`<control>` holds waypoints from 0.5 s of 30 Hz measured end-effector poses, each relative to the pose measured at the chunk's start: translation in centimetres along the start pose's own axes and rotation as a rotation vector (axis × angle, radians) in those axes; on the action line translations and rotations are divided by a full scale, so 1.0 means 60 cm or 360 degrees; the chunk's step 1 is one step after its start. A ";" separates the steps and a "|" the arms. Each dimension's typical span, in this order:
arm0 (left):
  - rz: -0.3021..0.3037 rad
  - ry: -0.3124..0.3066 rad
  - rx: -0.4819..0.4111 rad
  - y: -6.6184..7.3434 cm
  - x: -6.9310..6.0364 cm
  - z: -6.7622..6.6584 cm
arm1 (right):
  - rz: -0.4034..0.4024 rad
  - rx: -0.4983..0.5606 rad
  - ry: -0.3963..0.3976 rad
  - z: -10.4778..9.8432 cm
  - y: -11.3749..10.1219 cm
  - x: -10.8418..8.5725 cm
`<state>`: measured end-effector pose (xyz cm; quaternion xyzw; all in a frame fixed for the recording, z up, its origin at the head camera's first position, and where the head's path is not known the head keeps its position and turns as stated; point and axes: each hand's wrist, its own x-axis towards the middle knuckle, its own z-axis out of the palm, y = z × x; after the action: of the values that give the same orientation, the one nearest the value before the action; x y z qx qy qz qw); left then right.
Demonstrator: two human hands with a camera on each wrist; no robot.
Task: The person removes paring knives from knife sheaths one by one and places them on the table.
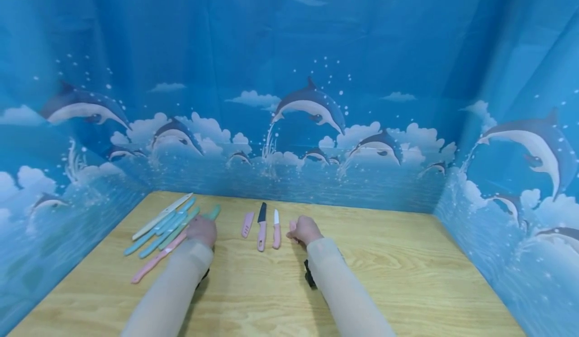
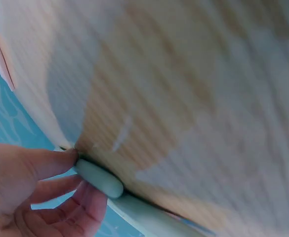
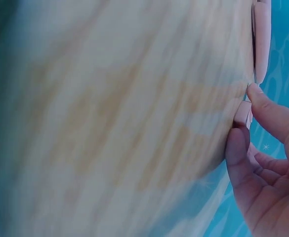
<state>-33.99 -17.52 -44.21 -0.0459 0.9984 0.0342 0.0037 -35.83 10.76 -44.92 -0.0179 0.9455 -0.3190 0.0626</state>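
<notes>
My left hand (image 1: 202, 230) is over the right side of a group of knives, its thumb and fingers pinching a short mint-green handle (image 2: 100, 178). What that handle belongs to is hidden. A second green handle (image 2: 154, 217) lies just beside it in the left wrist view. Under the left forearm, a long pink-handled knife (image 1: 149, 267) sticks out. Farther right, my right hand (image 1: 305, 230) pinches a small pink piece (image 3: 243, 113) at the tabletop; most of it is covered by the fingers. To its left lies a small pink knife with a white blade (image 1: 277, 230).
A pink knife with a dark blade (image 1: 262, 229) and a pink sheath (image 1: 247, 225) lie between the hands. Several blue and green knives, with a white-bladed one (image 1: 162, 216), overlap at the left. A dolphin-print curtain (image 1: 289, 176) borders the wooden table (image 1: 384, 266).
</notes>
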 end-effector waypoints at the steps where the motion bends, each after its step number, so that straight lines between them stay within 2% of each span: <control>1: -0.0004 0.0020 -0.0004 0.000 0.002 0.001 | 0.0005 0.0008 0.0001 -0.001 0.000 0.000; 5: -0.0029 0.0060 -0.0103 0.003 -0.001 -0.003 | 0.0015 0.0045 0.0014 -0.004 -0.002 0.000; 7: -0.0036 -0.0001 -0.0143 0.007 -0.009 -0.015 | 0.0034 0.0072 0.0015 -0.004 -0.002 -0.002; 9: -0.0035 -0.0008 -0.0167 0.010 -0.016 -0.021 | 0.0032 0.0081 0.0018 -0.005 -0.003 -0.004; 15: 0.0008 0.0013 -0.0143 0.016 -0.027 -0.024 | 0.0023 -0.0049 0.0045 -0.013 -0.012 -0.011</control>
<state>-32.50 -16.55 -42.69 -0.0437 0.9959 0.0787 -0.0027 -35.27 10.71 -43.82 -0.0075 0.9512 -0.3041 0.0513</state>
